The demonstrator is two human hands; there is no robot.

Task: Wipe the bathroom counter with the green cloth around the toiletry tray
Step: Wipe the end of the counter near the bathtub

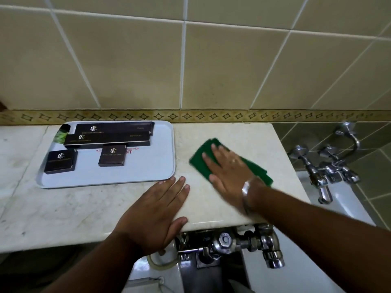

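Green cloth, a flat dark-green rectangle, is lying on the pale marble counter to the right of the toiletry tray, apart from it. The right hand is pressing flat on the cloth with fingers spread, gripping nothing; its outline is blurred, and a metal bracelet is circling the wrist. The left hand is resting open, palm down, on the counter's front edge, its fingertips just beside the tray's near right corner, holding nothing. The light-grey rectangular plastic tray is carrying four black boxes with a pale emblem and gold lettering too small to read; red print on the tray ending in "NT" is showing beside one box. A small green-labelled bottle is lying at the tray's far left. Beige wall tiles with a patterned border strip are backing the counter; chrome taps are standing to the right, and chrome plumbing is showing below the edge.
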